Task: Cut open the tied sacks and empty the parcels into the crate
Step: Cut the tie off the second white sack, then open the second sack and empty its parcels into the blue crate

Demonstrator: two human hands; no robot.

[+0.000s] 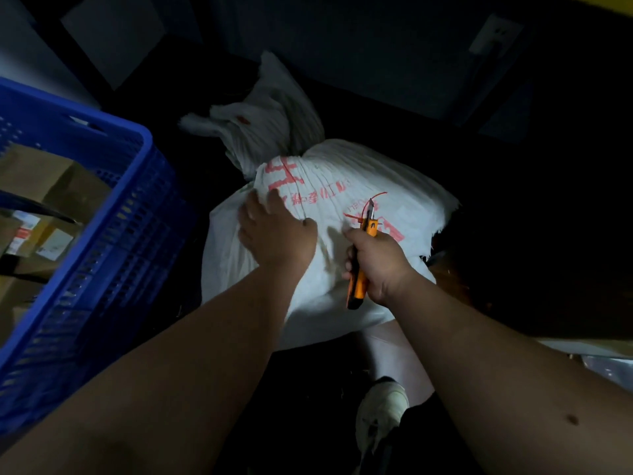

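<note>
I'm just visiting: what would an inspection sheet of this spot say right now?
Surface: dark floor, dimly lit.
Job's things: white sack with red print, red tie at its neck; second sack behind; blue crate holding parcels.
Clutter: nothing seen.
Grippers: left hand rests on the sack; right hand grips orange cutters, tip at the tie.
Cables: nothing seen.
Surroundings: white shoe; wall socket.

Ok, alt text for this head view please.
Right hand grips an orange cutter at the red tie on a white sack; left hand rests flat on it. Blue crate of parcels at left.
</note>
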